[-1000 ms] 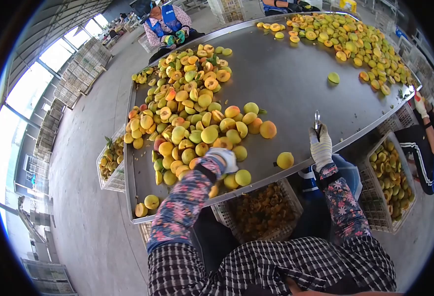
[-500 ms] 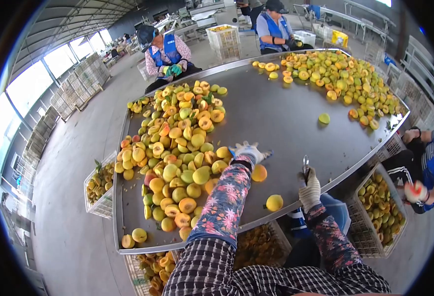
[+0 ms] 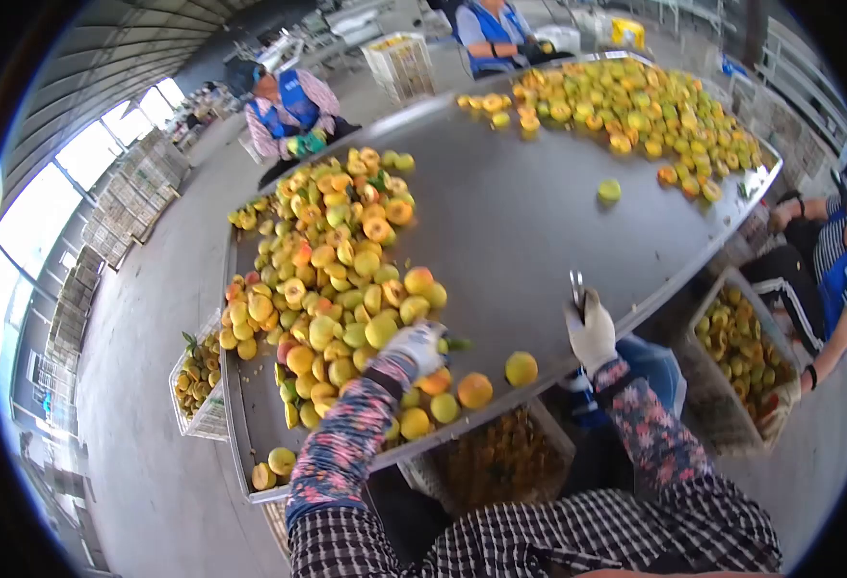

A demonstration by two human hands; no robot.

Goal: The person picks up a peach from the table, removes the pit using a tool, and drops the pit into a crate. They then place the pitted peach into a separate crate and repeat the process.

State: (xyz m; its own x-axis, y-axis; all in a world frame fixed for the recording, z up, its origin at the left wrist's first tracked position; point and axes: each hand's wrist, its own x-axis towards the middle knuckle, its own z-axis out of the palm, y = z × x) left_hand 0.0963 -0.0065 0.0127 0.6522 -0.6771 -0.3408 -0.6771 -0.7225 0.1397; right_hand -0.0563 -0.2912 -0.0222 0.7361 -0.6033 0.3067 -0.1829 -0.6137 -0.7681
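My left hand (image 3: 417,349), in a white glove, is low over the near edge of a heap of yellow-green peaches (image 3: 346,289), some of them halved. Its fingers are blurred, and a green smear that I cannot make out shows at their tips. Close by, several loose peaches (image 3: 474,390) lie along the table's near rim. My right hand (image 3: 593,332), gloved too, is closed around a small shiny metal tool (image 3: 576,284) with a loop-like tip pointing up and away. Its handle is hidden in the palm.
The metal table (image 3: 510,231) has a raised rim. More halved peaches (image 3: 635,106) are piled at its far right, one green peach (image 3: 608,191) apart. Crates of fruit (image 3: 731,424) stand beside and below. Co-workers (image 3: 288,116) sit left, behind and right.
My left hand has moved left and nearer me, and peaches have shifted toward the near rim. My right hand still grips the tool, slightly higher in view. The view has tilted a little.
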